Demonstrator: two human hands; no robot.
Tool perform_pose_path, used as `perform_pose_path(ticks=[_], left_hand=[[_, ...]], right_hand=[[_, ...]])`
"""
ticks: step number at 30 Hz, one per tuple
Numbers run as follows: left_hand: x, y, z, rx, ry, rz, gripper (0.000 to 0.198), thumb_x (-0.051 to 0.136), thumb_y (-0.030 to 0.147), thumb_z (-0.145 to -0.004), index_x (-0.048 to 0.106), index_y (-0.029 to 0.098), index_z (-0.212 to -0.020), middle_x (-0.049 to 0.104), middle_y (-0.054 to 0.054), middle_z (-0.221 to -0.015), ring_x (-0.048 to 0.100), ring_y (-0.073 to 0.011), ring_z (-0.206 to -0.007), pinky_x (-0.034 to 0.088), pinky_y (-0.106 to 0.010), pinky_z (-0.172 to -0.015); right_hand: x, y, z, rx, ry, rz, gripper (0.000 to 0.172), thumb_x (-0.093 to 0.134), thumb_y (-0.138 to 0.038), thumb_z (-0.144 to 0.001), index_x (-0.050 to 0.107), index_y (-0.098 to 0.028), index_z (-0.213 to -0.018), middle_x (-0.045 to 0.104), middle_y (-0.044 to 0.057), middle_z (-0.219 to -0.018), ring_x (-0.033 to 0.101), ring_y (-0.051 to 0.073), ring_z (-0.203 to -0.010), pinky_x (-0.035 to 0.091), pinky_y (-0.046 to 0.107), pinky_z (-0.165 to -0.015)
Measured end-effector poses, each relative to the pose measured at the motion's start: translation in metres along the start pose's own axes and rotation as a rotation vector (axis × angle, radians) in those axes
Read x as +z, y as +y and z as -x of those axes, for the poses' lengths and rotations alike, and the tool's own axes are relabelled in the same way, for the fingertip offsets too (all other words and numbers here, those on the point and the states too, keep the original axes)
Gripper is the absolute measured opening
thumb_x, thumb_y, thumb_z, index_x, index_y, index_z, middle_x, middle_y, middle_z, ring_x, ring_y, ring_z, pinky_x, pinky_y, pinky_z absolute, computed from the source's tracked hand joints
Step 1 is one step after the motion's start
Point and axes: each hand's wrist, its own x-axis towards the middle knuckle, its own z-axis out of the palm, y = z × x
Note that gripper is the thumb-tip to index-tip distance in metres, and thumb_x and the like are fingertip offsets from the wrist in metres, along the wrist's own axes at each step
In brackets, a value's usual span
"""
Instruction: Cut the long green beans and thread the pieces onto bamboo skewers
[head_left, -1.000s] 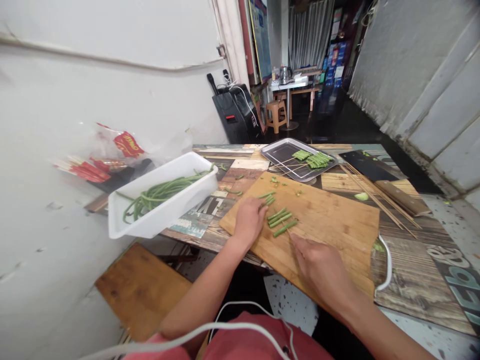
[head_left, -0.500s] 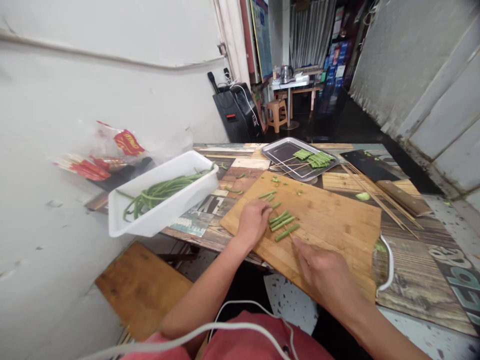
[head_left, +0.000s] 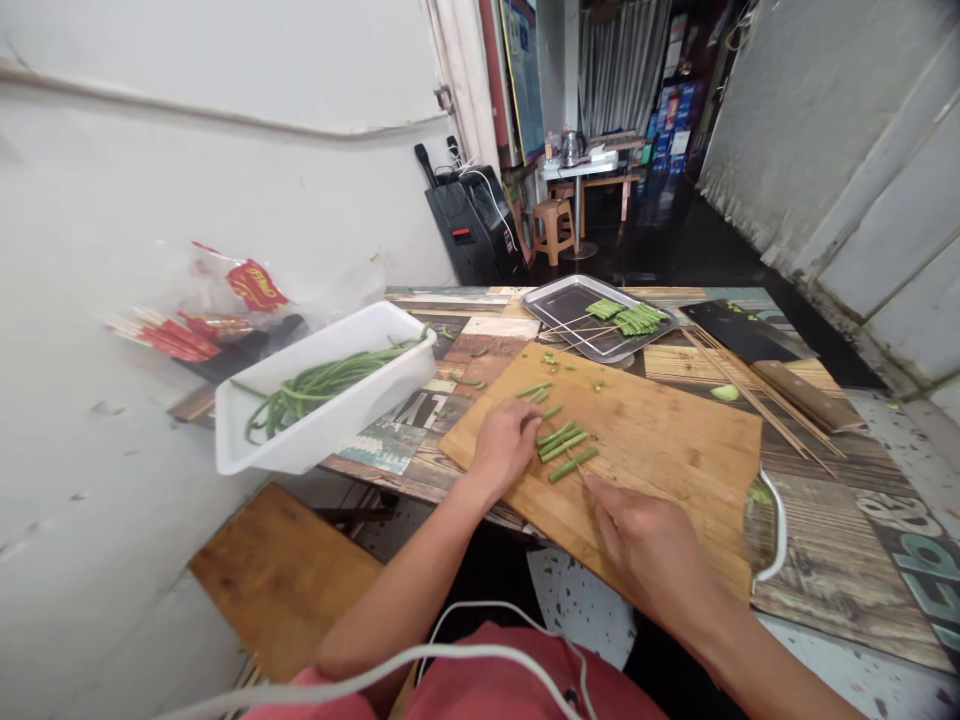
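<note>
On the wooden cutting board lie several cut lengths of green bean. My right hand is closed in a pinch on a thin bamboo skewer, mostly hidden by the fingers, which meets the nearest bean piece. My left hand has its fingers curled together at the end of another bean piece, left of the row. More short pieces lie just beyond its fingertips.
A white tub of long green beans stands left. Behind the board, a metal tray holds skewered bean pieces. A cleaver and loose skewers lie right. A white cable crosses my lap.
Almost nothing differs. Both hands keep their places over the board, and the bean pieces in front of them have shifted very slightly left.
</note>
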Motion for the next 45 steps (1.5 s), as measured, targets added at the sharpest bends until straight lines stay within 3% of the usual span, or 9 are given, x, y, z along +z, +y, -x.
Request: perform_pose_path(ticks=[13, 26, 45], left_hand=[[-0.003, 0.003, -0.003, -0.016, -0.026, -0.008, 0.014, 0.054, 0.011, -0.079, 0.066, 0.018, -0.080, 0.064, -0.002, -0.078, 0.057, -0.0172, -0.078, 0.045, -0.029, -0.074], [-0.003, 0.001, -0.003, 0.071, -0.057, -0.009, 0.015, 0.052, 0.008, -0.080, 0.064, 0.017, -0.080, 0.064, -0.004, -0.080, 0.057, -0.0177, -0.079, 0.045, -0.030, -0.076], [-0.003, -0.001, -0.004, 0.099, -0.079, 0.076, 0.024, 0.049, 0.005, -0.082, 0.070, 0.017, -0.080, 0.071, -0.005, -0.087, 0.063, -0.0172, -0.085, 0.048, -0.028, -0.084]], right_hand=[[-0.001, 0.001, 0.001, 0.006, 0.000, -0.021, 0.028, 0.037, -0.017, -0.091, 0.065, -0.016, -0.096, 0.069, 0.006, -0.069, 0.063, 0.015, -0.060, 0.039, 0.022, -0.057], [-0.019, -0.008, -0.014, 0.099, -0.184, -0.009, 0.026, 0.038, -0.013, -0.088, 0.063, -0.017, -0.084, 0.069, 0.007, -0.070, 0.065, 0.017, -0.063, 0.032, 0.025, -0.054], [-0.013, -0.004, -0.032, 0.080, -0.256, 0.103, 0.027, 0.036, -0.014, -0.092, 0.063, -0.017, -0.098, 0.070, 0.007, -0.078, 0.066, 0.019, -0.071, 0.036, 0.026, -0.058]])
